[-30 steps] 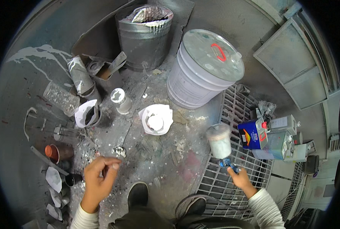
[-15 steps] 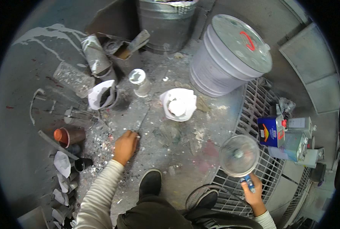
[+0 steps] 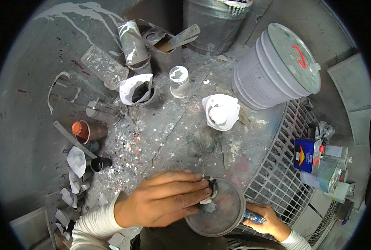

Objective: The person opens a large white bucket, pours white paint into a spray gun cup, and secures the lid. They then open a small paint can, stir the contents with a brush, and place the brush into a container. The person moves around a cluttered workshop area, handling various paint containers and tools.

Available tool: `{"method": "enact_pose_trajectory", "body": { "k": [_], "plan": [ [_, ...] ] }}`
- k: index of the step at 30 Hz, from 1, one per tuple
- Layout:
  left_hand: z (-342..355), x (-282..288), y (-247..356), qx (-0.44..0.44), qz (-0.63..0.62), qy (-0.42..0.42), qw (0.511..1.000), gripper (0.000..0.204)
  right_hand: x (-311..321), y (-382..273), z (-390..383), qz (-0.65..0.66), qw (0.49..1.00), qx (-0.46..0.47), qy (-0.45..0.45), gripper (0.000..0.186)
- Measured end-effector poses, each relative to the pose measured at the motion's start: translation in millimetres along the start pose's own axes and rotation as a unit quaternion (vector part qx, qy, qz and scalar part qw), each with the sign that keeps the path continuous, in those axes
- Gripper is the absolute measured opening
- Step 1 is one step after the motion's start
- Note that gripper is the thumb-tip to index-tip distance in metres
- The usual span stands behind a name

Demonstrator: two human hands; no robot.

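Over the translucent lid (image 3: 216, 218) of the round paint cup, my left hand (image 3: 164, 198) has its fingers close together on a small, crumpled dark and white piece (image 3: 209, 186), partly hidden by them. My right hand (image 3: 262, 221) grips the blue handle (image 3: 253, 216) of the spray gun beneath that cup; most of the gun is hidden.
Beyond stand a white paper filter (image 3: 229, 108), a clear cup (image 3: 180, 86), a large white lidded pail (image 3: 264, 71) and a metal bucket (image 3: 212, 29). Stained cups (image 3: 94, 131) line the left wall. Cans (image 3: 306, 154) stand beside a floor grate (image 3: 277, 164) on the right.
My left hand has left the floor area and moved right onto the cup lid with the small piece. The cup and my right hand have come inward and now sit beside it.
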State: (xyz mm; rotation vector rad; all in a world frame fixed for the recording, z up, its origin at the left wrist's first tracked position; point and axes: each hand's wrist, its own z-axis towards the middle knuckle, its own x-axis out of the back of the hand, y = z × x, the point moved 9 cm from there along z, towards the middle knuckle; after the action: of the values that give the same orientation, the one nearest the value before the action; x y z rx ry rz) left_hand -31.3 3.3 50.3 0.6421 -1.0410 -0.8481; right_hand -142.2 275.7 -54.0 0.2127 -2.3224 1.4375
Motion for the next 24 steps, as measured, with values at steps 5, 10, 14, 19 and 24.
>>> {"method": "enact_pose_trajectory", "body": {
  "k": [5,10,14,19,24],
  "plan": [
    [-35.0,7.4,9.8,0.043,-0.011,0.005,0.999,0.037,-1.6,2.9,-3.4,-0.004,1.0,-0.013,0.012,0.056],
    [-37.4,11.4,17.9,-0.024,-0.04,-0.037,0.998,0.028,-0.4,4.8,-0.9,-0.035,0.999,-0.022,0.015,0.056],
    [-39.2,18.9,17.4,-0.074,-0.056,-0.06,0.994,0.021,1.3,2.5,1.4,-0.045,0.999,-0.011,0.02,0.057],
    [-21.8,34.3,-25.9,0.088,0.096,-0.083,0.988,0.036,4.1,-2.5,6.1,-0.063,0.998,-0.01,0.021,0.059],
    [22.6,17.7,3.1,-0.085,0.003,-0.154,0.984,0.071,1.8,-15.3,24.2,-0.008,0.999,-0.001,-0.049,0.057]
  ]
}}
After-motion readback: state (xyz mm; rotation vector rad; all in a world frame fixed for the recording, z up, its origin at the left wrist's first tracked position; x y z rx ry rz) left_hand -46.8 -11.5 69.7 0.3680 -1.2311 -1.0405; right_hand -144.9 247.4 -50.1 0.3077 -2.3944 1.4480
